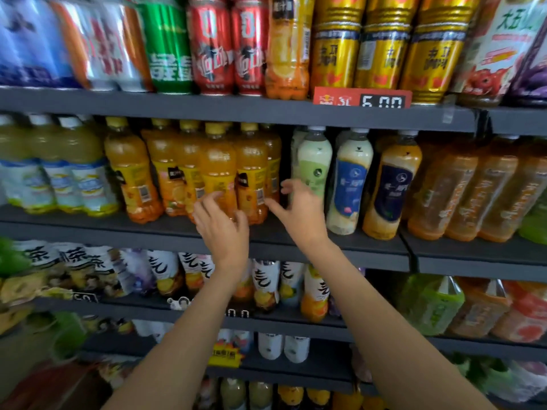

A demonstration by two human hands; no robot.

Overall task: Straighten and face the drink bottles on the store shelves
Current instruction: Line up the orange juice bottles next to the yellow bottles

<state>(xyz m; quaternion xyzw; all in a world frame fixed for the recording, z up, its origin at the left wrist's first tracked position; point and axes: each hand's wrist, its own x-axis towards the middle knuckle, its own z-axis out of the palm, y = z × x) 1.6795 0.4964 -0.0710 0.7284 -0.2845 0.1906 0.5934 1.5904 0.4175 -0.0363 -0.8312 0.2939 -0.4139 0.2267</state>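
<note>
The 2 front orange juice bottles (250, 176) on the middle shelf (88, 223) look full, so fairly heavy, stiff and smooth; I judge the labelled waist the best grip. My left hand (222, 229) and right hand (299, 211) flank them, fingers spread, holding nothing.

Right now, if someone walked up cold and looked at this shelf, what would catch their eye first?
Probably the two hands: the left hand and right hand, fingers spread, at the orange juice bottles on the middle shelf. Next, the gold cans at upper right, above a red price tag. Just right of the hands stands a pale green bottle.
</note>
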